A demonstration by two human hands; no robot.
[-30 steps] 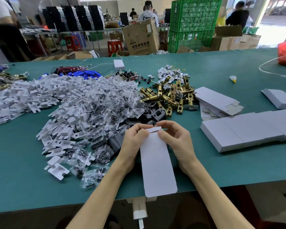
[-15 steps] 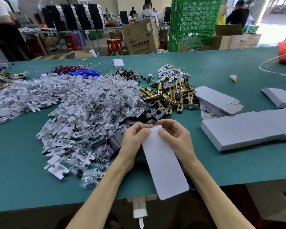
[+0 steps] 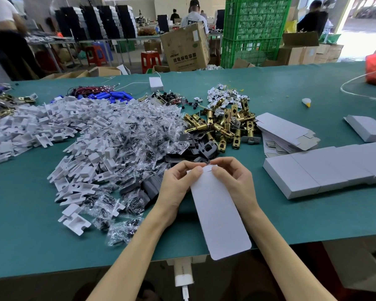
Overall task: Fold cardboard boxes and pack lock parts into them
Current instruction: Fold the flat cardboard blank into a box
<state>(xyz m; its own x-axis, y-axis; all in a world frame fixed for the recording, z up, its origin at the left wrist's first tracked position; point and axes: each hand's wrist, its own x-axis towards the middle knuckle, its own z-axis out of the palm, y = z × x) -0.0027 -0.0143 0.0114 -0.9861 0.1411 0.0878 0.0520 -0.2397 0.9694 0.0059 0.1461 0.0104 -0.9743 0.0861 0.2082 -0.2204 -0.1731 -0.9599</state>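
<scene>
Both hands, left [image 3: 178, 183] and right [image 3: 232, 181], pinch the far end of a flat white cardboard box blank [image 3: 219, 213], which slants over the near edge of the green tabletop [image 3: 30, 246], beside bagged screws [image 3: 139, 135].

We see a plain, pale grey-white cardboard blank [image 3: 219, 213] over a teal-green table [image 3: 20, 224]. The folded boxes [image 3: 313, 170] share that pale grey. The latches [image 3: 224, 124] shine brass-gold beside matt black plates [image 3: 202, 146]. The plastic inserts [image 3: 52, 127] are white, and the clear bags [image 3: 135, 135] show black contents. Behind, we note blue cylinders [image 3: 113, 95], a green lattice crate [image 3: 256, 22], a brown carton [image 3: 186, 48] with dark print and a red stool [image 3: 150, 59].
</scene>
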